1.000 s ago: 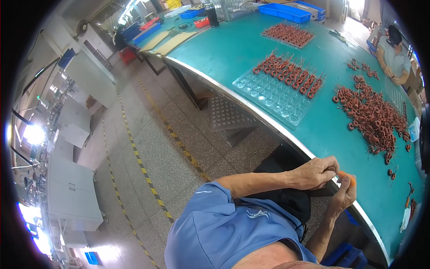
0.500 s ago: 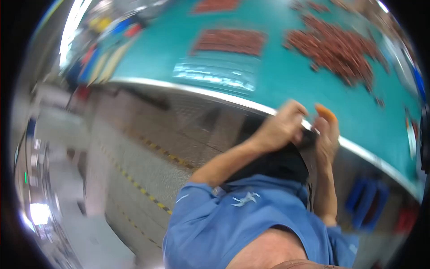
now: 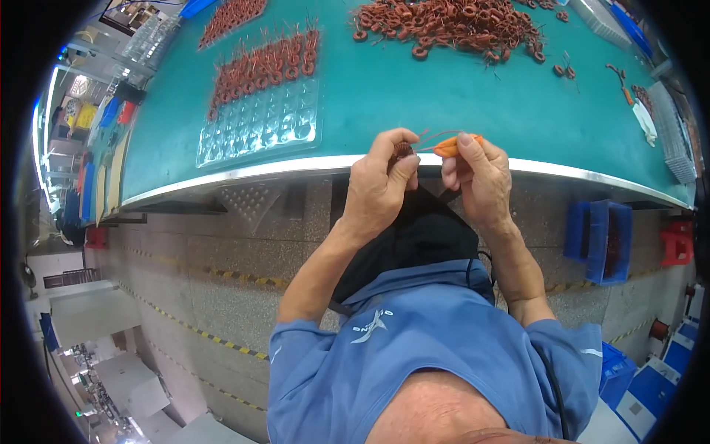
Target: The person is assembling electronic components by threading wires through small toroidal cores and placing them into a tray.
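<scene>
Over the table's near edge, my left hand (image 3: 377, 181) pinches a small reddish-brown ring coil (image 3: 403, 149) between thumb and fingers. Its thin wire leads stick out to the right. My right hand (image 3: 484, 177) is closed around an orange-handled tool (image 3: 447, 146) whose slim front part points left at the leads. Whether the tool's tip touches a wire is too small to tell. To the left of my hands lies a clear plastic tray (image 3: 255, 144); ring coils (image 3: 277, 66) stand in its far rows with their leads upward, and its near pockets hold none.
A large pile of loose ring coils (image 3: 458, 26) covers the far middle of the green table (image 3: 370, 96). Another filled tray (image 3: 229, 18) lies at the far left. Stacked clear trays (image 3: 671, 133) stand at the right edge. Blue bins (image 3: 600, 240) sit below on the right.
The view has swung, shifting tray and pile. The orange tool, upright in my right hand before, now points left, close to the coil in my left hand. The earlier frame is blurred.
</scene>
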Tool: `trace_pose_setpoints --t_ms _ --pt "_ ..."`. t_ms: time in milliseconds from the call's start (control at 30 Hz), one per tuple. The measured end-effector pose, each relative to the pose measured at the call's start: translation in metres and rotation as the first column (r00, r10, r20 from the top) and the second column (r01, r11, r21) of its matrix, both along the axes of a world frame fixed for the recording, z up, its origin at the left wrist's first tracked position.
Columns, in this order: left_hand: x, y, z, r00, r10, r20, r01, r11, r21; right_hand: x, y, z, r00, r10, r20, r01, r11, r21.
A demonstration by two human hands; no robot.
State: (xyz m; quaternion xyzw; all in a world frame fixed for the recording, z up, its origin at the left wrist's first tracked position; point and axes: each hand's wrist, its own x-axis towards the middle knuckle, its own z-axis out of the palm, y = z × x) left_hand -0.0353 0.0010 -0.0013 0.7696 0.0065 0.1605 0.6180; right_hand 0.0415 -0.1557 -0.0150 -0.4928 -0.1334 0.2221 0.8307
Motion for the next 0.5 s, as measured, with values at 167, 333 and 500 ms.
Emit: trace_pose_setpoints --t_ms 167,333,500 --pt "0.007 0.015 -0.007 0.959 -0.243 -0.145 0.176 0.913 -0.368 0.004 0.007 -0.002 0.999 -0.030 0.031 0.032 0.999 -0.044" --pt "0.009 0.012 -0.011 0.922 -0.309 -0.233 0.198 0.894 -0.402 0.009 -0.001 -0.013 0.995 0.047 0.085 -0.036 0.990 -0.133" --pt "0.003 0.004 -0.010 0.941 -0.301 -0.153 0.262 0.936 -0.234 0.009 0.001 -0.012 0.988 0.034 0.154 -0.019 0.995 -0.097"
